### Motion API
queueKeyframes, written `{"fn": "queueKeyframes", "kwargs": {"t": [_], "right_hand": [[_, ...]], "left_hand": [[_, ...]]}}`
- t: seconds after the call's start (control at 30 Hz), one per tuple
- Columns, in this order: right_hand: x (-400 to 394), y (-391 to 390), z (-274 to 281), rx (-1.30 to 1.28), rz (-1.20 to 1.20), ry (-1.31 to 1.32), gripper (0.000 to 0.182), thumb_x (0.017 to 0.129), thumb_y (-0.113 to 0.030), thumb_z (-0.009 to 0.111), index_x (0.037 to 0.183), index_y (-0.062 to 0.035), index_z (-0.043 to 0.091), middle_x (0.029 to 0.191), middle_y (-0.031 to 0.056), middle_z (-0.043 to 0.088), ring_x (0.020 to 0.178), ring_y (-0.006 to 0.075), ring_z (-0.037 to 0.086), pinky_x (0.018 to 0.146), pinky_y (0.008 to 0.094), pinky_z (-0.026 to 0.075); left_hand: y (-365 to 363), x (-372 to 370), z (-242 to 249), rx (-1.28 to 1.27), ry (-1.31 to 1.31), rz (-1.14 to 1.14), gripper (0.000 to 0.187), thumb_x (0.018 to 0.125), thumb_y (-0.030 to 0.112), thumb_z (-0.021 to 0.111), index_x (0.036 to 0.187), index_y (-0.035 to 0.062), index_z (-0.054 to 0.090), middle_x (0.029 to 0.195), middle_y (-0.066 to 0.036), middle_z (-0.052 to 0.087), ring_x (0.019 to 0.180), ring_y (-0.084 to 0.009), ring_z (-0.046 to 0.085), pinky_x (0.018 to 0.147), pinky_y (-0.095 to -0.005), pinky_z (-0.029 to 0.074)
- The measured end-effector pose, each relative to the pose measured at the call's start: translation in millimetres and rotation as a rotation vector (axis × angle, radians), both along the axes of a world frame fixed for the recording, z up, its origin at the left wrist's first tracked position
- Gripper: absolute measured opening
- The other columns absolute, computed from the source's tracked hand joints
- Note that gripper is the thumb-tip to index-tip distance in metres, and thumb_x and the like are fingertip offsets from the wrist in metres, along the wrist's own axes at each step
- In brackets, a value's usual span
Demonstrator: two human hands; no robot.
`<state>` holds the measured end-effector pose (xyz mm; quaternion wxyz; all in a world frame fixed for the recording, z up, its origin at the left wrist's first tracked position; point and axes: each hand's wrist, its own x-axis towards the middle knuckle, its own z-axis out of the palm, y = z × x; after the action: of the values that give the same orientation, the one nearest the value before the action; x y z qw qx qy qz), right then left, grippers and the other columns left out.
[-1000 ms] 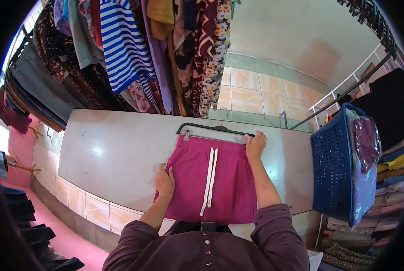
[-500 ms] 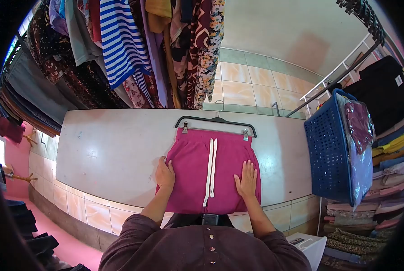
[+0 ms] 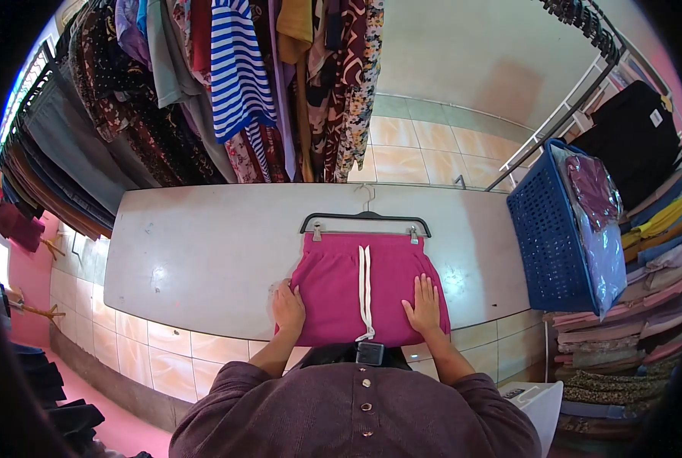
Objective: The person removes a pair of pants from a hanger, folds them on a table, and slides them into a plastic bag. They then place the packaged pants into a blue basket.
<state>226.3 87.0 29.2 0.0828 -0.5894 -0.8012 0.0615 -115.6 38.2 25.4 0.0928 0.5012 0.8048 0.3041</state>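
Pink drawstring pants (image 3: 329, 286) lie on the white table, their waistband clipped to a black clip hanger (image 3: 367, 217) with a metal hook. Two white drawstring ends (image 3: 365, 286) run down the middle of the fabric. My left hand (image 3: 288, 307) rests at the left edge of the pants, fingers partly bent and touching the cloth. Flat on the right side lies my right hand (image 3: 425, 305), its fingers stretched out. The lower part of the pants goes over the table's near edge toward my body and is hidden there.
The white table (image 3: 196, 252) spans the middle. Clothes hang on a rack (image 3: 241, 84) behind it at left. A blue basket (image 3: 543, 237) with plastic-wrapped garments stands at its right end. Folded fabrics (image 3: 608, 351) are stacked at far right.
My view has shifted a little. Both hands have moved slightly down along the pants, the left one further onto the fabric. The drawstring ends now bunch near the bottom.
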Motion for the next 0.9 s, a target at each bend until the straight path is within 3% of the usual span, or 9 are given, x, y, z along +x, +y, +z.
{"fn": "queueKeyframes", "kwargs": {"t": [0.33,0.53,0.57,0.7,0.8,0.9], "right_hand": [[4,-21,-7,-0.055,-0.023,0.071,0.073,0.087,-0.043,0.049,0.143,-0.0039,0.022,0.149,0.0188,0.019,0.138,0.0326,0.017,0.112,0.0468,0.011],[7,-9,3,-0.017,-0.042,0.288,0.061,0.087,-0.033,0.053,0.137,-0.0031,0.033,0.140,0.0184,0.034,0.129,0.0336,0.032,0.107,0.0482,0.019],[6,-1,2,0.094,-0.048,0.375,0.055,0.086,-0.025,0.056,0.132,-0.0016,0.038,0.132,0.0201,0.040,0.122,0.0354,0.038,0.103,0.0482,0.026],[10,49,-5,0.232,-0.131,0.527,0.056,0.081,-0.013,0.061,0.130,0.0010,0.037,0.126,0.0256,0.041,0.118,0.0404,0.038,0.101,0.0441,0.031],[12,98,-26,0.193,-0.337,0.696,0.065,0.078,-0.015,0.067,0.132,0.0019,0.036,0.127,0.0243,0.042,0.116,0.0370,0.043,0.099,0.0422,0.036],[11,140,-25,-0.206,-0.499,1.064,0.077,0.071,-0.018,0.075,0.133,0.0029,0.035,0.129,0.0229,0.044,0.113,0.0320,0.048,0.095,0.0388,0.041]], "left_hand": [[-25,-3,-5,0.032,0.026,-0.068,0.037,0.085,0.015,0.054,0.119,0.0034,0.045,0.108,-0.016,0.055,0.098,-0.0337,0.053,0.084,-0.0435,0.041],[-2,-9,-2,-0.042,-0.098,-0.022,0.058,0.074,0.017,0.061,0.125,0.0003,0.038,0.113,-0.019,0.051,0.107,-0.0347,0.048,0.090,-0.0458,0.037],[7,-11,-1,-0.019,-0.101,-0.047,0.061,0.074,0.018,0.062,0.126,-0.0003,0.036,0.114,-0.020,0.050,0.108,-0.0352,0.047,0.092,-0.0458,0.037],[61,-15,-14,0.102,-0.171,-0.132,0.071,0.073,0.020,0.067,0.130,-0.0032,0.031,0.118,-0.023,0.047,0.111,-0.0368,0.045,0.097,-0.0451,0.034],[106,-19,-29,0.113,-0.343,-0.131,0.082,0.070,0.024,0.073,0.133,-0.0055,0.028,0.120,-0.024,0.046,0.113,-0.0360,0.045,0.098,-0.0432,0.035],[143,-23,-13,-0.029,-0.468,-0.090,0.093,0.065,0.029,0.078,0.134,-0.0070,0.026,0.121,-0.023,0.047,0.112,-0.0346,0.046,0.097,-0.0406,0.038]]}}
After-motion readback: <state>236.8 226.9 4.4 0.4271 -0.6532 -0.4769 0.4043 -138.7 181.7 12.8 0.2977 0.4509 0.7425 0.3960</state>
